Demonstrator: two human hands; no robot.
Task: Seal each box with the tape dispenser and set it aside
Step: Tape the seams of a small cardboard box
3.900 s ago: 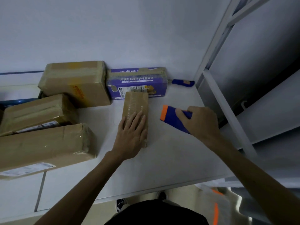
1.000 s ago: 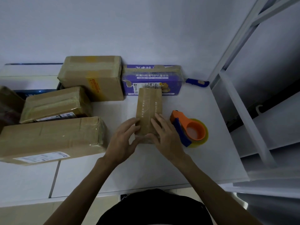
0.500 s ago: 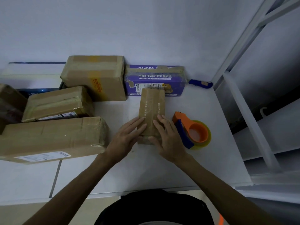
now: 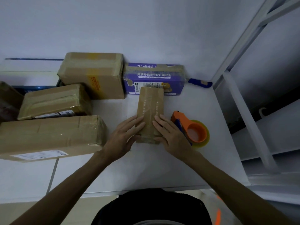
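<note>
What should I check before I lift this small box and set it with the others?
1. Left hand and right hand on the small box: ok, fingers lie flat on its near end.
2. Tape dispenser put down: ok, on the table beside the right hand.
3. Tape along the top: ok, a glossy strip shows lengthwise.
4. Tape stuck down at the near end: cannot tell, the hands cover it.
5. Far end free of the purple box: cannot tell, they overlap in view.
</note>
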